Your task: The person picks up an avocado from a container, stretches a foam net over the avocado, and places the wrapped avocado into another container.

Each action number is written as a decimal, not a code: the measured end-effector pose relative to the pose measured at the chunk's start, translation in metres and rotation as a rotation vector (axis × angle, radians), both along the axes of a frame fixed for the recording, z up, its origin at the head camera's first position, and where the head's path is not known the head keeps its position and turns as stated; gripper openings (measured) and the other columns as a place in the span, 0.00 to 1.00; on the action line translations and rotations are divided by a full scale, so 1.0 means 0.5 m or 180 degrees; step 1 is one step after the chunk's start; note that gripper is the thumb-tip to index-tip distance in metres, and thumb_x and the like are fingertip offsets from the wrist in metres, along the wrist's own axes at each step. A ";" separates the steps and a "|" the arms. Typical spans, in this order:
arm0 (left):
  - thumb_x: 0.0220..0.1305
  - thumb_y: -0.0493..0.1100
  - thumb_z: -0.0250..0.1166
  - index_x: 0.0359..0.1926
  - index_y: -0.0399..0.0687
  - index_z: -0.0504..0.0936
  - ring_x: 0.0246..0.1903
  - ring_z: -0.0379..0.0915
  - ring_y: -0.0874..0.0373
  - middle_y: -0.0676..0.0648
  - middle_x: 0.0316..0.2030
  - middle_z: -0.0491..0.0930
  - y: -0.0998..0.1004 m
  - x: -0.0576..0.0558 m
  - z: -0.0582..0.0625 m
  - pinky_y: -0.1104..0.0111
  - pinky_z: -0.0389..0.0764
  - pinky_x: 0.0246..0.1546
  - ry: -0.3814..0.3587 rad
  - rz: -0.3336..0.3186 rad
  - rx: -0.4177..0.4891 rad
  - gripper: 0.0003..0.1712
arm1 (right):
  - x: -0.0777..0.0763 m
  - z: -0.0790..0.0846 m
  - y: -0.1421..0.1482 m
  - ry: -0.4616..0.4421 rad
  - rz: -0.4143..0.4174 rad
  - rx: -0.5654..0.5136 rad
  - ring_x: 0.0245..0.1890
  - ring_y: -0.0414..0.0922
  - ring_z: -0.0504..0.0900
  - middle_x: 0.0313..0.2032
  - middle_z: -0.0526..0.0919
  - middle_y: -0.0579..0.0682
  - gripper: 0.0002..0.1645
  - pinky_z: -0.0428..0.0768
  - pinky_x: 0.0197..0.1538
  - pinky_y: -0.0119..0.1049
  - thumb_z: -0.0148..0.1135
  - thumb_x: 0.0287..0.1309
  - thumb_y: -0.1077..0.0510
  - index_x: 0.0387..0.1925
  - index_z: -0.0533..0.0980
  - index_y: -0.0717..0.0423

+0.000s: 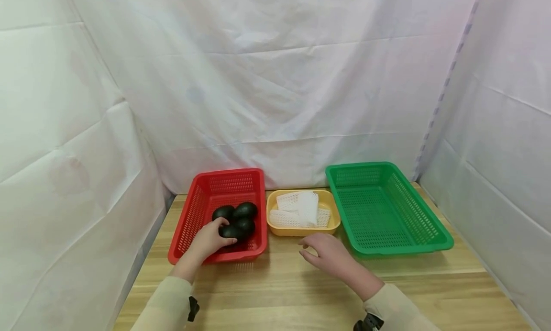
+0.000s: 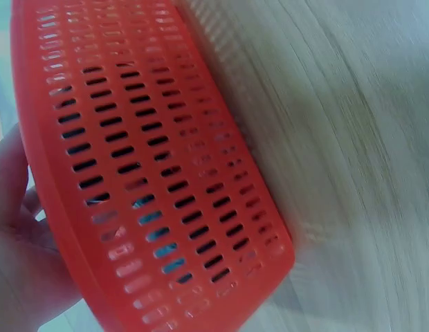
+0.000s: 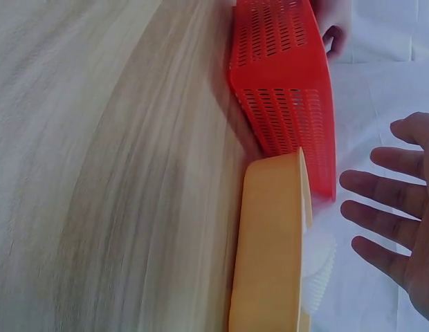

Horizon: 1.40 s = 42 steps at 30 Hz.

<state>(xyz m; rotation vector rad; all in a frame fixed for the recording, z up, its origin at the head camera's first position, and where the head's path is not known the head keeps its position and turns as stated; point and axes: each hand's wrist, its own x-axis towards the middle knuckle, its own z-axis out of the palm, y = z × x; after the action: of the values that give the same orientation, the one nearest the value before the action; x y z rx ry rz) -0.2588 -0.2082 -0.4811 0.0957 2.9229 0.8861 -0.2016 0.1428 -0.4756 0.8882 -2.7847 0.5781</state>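
Several dark avocados [image 1: 246,210] lie together in the red basket [image 1: 185,226]. My left hand [image 1: 208,239] reaches over the basket's near side and grips the nearest avocado [image 1: 230,233] between thumb and fingers. The basket's slotted wall hides most of that grip in the left wrist view. Over the table, just in front of the yellow tray [image 1: 303,232], my right hand [image 1: 328,253] hovers with nothing in it. Its fingers [image 3: 384,193] are spread and relaxed in the right wrist view. White foam net sleeves [image 1: 307,209] lie in the yellow tray.
A green slotted basket [image 1: 400,248] stands to the right of the yellow tray. All three containers sit side by side along the back of the wooden table [image 1: 275,292]. White cloth [image 1: 275,82] hangs behind and on both sides.
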 end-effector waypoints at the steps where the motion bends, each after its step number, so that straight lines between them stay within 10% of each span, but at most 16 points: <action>1: 0.50 0.53 0.77 0.55 0.47 0.75 0.48 0.73 0.46 0.41 0.51 0.78 0.003 0.001 0.001 0.46 0.74 0.52 0.0027 0.0011 0.0025 0.34 | 0.000 0.001 0.000 -0.0009 -0.0007 -0.0022 0.41 0.42 0.82 0.38 0.85 0.42 0.12 0.80 0.46 0.43 0.62 0.63 0.51 0.44 0.83 0.51; 15: 0.52 0.53 0.76 0.60 0.50 0.73 0.57 0.68 0.45 0.42 0.58 0.74 0.070 0.024 0.034 0.43 0.68 0.57 0.0365 0.0339 0.0759 0.36 | -0.001 -0.001 -0.005 -0.0147 -0.0195 -0.0314 0.43 0.39 0.81 0.40 0.85 0.41 0.09 0.80 0.46 0.42 0.62 0.65 0.51 0.43 0.83 0.46; 42: 0.46 0.48 0.80 0.60 0.48 0.77 0.51 0.72 0.50 0.47 0.55 0.78 0.263 0.109 0.003 0.51 0.74 0.51 0.0463 0.0006 0.1858 0.38 | 0.007 -0.020 -0.009 -0.0049 -0.0638 -0.0963 0.46 0.43 0.82 0.45 0.84 0.44 0.23 0.79 0.49 0.43 0.72 0.54 0.52 0.52 0.80 0.50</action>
<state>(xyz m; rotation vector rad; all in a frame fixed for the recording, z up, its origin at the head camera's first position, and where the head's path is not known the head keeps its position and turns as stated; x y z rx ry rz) -0.2042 -0.0769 -0.4794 0.1995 2.6787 1.7669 -0.1981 0.1385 -0.4856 0.5379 -2.6558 0.9395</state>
